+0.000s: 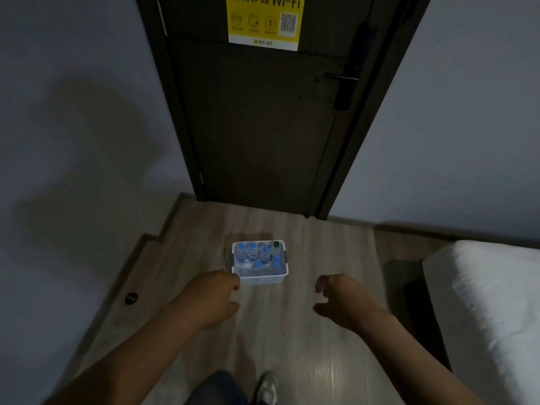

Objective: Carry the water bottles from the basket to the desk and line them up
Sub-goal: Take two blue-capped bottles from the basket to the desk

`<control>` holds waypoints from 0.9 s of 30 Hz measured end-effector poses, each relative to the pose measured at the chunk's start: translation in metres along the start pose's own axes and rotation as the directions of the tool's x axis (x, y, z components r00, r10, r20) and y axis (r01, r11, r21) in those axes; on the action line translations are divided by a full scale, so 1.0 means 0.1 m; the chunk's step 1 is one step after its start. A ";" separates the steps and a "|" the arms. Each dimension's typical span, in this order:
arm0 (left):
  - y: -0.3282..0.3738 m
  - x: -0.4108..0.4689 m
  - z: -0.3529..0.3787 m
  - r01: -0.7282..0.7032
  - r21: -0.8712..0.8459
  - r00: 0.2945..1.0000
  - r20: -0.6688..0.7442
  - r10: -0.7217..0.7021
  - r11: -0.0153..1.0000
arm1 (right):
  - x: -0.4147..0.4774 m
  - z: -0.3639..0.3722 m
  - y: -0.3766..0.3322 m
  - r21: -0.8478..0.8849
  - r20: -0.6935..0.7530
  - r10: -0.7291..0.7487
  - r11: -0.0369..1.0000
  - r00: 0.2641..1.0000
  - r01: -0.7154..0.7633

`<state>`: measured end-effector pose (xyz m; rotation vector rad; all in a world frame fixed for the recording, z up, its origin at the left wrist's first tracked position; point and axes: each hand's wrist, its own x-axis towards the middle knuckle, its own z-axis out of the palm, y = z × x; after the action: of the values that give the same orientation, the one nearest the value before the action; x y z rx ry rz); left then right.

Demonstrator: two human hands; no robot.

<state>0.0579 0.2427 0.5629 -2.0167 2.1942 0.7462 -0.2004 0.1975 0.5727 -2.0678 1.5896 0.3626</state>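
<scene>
Fingers [233, 280] of both hands are hanging loosely curled and empty near the basket [263, 279], its bottles [253, 252] all waiting, no bench showing.

White slotted plastic basket [264, 279] on glossy wood-grain floor [321, 346].
</scene>
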 end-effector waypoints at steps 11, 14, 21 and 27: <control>-0.37 1.18 -0.18 0.027 -0.097 0.996 0.085 -0.019 0.995 | 1.21 -0.25 0.12 0.000 0.108 0.012 1.000 0.994 -0.012; -0.56 1.60 -0.27 0.026 -0.137 0.995 0.100 -0.013 0.990 | 1.62 -0.33 0.07 -0.001 0.123 0.029 1.000 0.992 -0.029; -1.01 2.51 -0.34 0.009 -0.144 0.998 0.070 0.001 0.990 | 2.53 -0.43 0.00 -0.017 0.166 0.055 0.998 0.985 -0.053; -1.31 3.15 0.06 0.033 -0.124 0.986 0.165 -0.012 0.992 | 3.21 -0.22 0.09 -0.039 0.210 0.060 0.998 0.976 -0.053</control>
<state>0.1385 -0.0475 0.4022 -1.9526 2.0783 1.0334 -0.1204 -0.0802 0.4299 -1.9386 1.5252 0.6123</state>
